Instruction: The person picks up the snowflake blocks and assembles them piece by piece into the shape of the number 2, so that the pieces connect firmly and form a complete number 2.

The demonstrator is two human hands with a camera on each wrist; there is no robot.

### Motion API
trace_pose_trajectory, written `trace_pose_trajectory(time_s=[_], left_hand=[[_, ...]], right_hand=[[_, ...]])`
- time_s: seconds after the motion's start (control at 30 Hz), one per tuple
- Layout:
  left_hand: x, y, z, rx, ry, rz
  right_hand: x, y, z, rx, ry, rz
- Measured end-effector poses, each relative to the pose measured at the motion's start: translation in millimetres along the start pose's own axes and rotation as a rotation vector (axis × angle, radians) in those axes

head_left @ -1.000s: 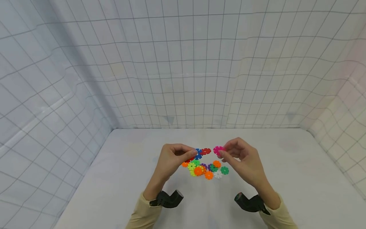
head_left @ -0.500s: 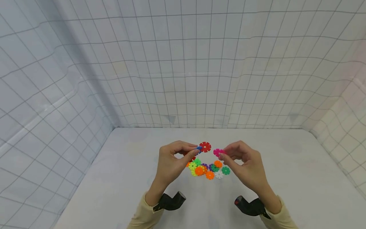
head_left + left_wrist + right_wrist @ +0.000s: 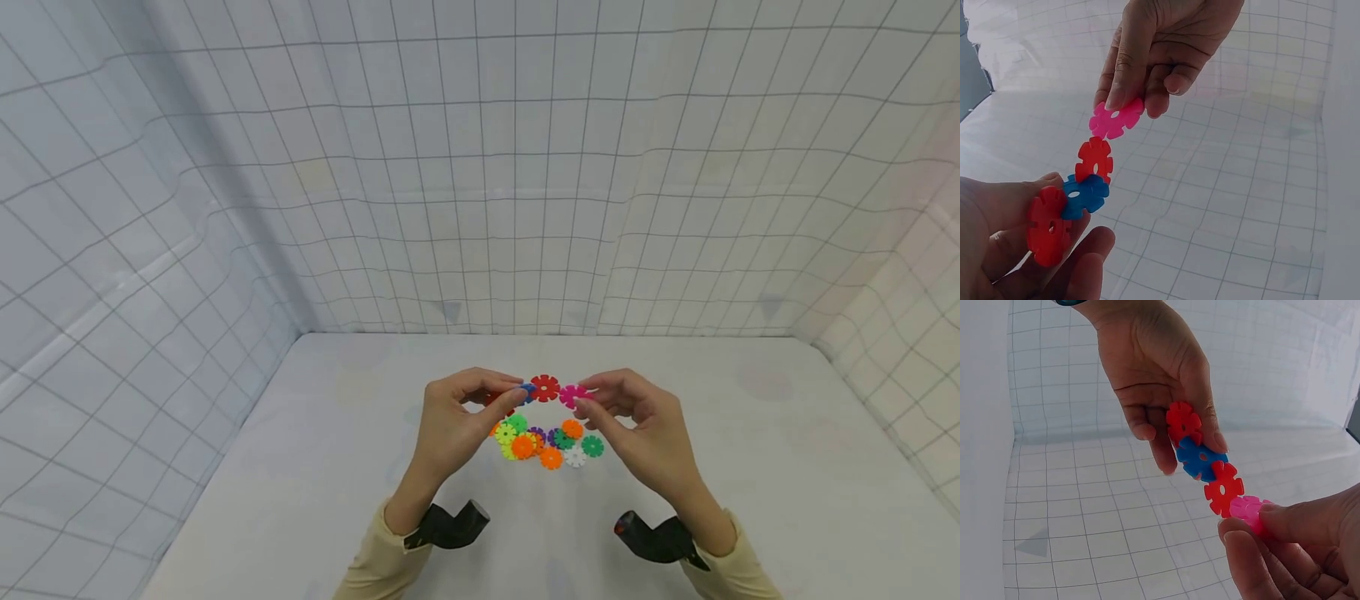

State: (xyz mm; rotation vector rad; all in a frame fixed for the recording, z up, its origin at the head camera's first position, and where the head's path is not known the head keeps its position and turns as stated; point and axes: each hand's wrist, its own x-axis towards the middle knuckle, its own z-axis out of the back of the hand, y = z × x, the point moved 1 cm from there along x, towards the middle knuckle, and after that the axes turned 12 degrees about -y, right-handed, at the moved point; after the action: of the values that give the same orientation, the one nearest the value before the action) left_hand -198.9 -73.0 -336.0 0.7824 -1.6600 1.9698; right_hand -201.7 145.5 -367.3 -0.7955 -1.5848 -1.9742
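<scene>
My left hand (image 3: 453,425) pinches a blue notched plastic disc (image 3: 1088,195), a snowflake-shaped linking piece, between thumb and fingers. Joined to it are two red discs: one (image 3: 1047,219) lies against the curled fingers, the other (image 3: 545,387) sticks out toward the right. Thumb and fingertips of my right hand (image 3: 645,429) hold a pink disc (image 3: 1115,119) of the same kind. Its edge meets the rim of the outer red disc, notch side to notch side; whether they interlock I cannot tell. Both hands are raised over the table's middle.
Below the hands a loose pile lies on the white table (image 3: 315,467): several orange discs (image 3: 551,458), yellow-green ones (image 3: 506,434), a white disc (image 3: 574,456), a green disc (image 3: 592,447) and purple ones. Behind stands a white sheet wall (image 3: 480,208) with a grid.
The outer red disc has turned from a slanted view to face-on and shifted right with my left hand. The gap between it and the pink disc has closed.
</scene>
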Motion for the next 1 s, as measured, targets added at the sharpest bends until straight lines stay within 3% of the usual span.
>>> trace_pose_trajectory(time_s=[0.17, 0.3, 0.4, 0.57, 0.77, 1.0], left_hand=[[-0.3, 1.2, 0.2, -0.008, 0.055, 0.019], [-4.5, 19.7, -1.1, 0.019, 0.094, 0.048], [-7.5, 34.6, -1.3, 0.024, 0.102, 0.051], [-7.2, 36.8, 0.0, -0.027, 0.105, 0.007], [-7.1, 37.0, -1.1, -0.112, 0.095, -0.016], [-10.2, 34.6, -7.2, -0.185, 0.075, 0.049]], right_hand=[[0.2, -2.3, -1.7, 0.019, 0.005, 0.004], [-1.4, -3.3, -4.7, 0.032, 0.007, 0.017], [-2.2, -3.2, -8.4, 0.049, -0.004, 0.092], [1.5, 10.1, -13.4, 0.026, -0.026, 0.226], [5.8, 31.0, -16.0, -0.008, -0.061, 0.318], [4.4, 15.6, -16.0, -0.021, -0.105, 0.38]])
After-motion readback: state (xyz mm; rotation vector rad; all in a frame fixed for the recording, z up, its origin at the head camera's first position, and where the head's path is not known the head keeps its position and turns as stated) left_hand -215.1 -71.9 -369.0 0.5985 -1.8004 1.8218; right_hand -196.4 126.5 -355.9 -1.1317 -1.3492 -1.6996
